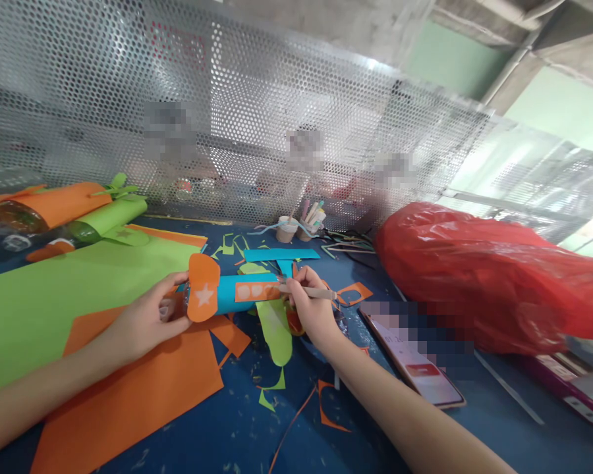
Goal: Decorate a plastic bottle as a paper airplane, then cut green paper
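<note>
Mesh (pixel 277 85) of perforated grey metal spans the upper left and upper middle of the frame, with blurred people (pixel 304 158) behind it; pale green panels (pixel 457 56) and concrete show at upper right. Blue desk (pixel 207 441) fills the lower part, marked with pale specks. On it, a red plastic bag (pixel 464 263) bulges at right, above a purple box (pixel 568 388) at the right edge. A green sheet (pixel 29 316) covers the left, partly under an orange sheet (pixel 143 395) at lower left.

Two wrapped bottles, one orange (pixel 72 204) and one green (pixel 111 216), lie at upper left. In the middle, between the hands, is the blue-wrapped bottle (pixel 230 296), lying roughly level across the frame. The left hand (pixel 143 322) is partly closed, thumb and fingers around its left end, beside the orange piece (pixel 203 276) with a pale star. The right hand (pixel 313 313) is closed on a pen (pixel 323 293), its tip at the right end of the orange strip (pixel 257 291). A green flap (pixel 275 332) hangs below the bottle.

A phone (pixel 425 375) lies at lower right. Two cups, one (pixel 287 230) beside the other (pixel 308 230), stand near the mesh. Green and orange scraps (pixel 234 336) are scattered around.
</note>
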### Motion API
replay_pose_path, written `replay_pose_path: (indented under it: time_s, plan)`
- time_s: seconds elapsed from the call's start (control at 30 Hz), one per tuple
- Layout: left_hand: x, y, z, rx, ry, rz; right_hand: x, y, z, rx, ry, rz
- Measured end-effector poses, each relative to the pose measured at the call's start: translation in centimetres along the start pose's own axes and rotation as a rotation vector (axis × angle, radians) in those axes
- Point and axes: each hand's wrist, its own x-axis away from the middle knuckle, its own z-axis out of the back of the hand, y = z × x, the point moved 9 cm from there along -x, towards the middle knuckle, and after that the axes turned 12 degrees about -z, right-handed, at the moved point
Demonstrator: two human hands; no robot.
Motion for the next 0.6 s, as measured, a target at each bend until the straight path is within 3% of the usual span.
replay_pose_path:
  time_s: [0.6]
  plan:
    - [0.12, 0.63, 0.16, 0.015, 0.004, 0.030, 0.10, -0.25, -0.11, 0.004, -0.007, -0.001]
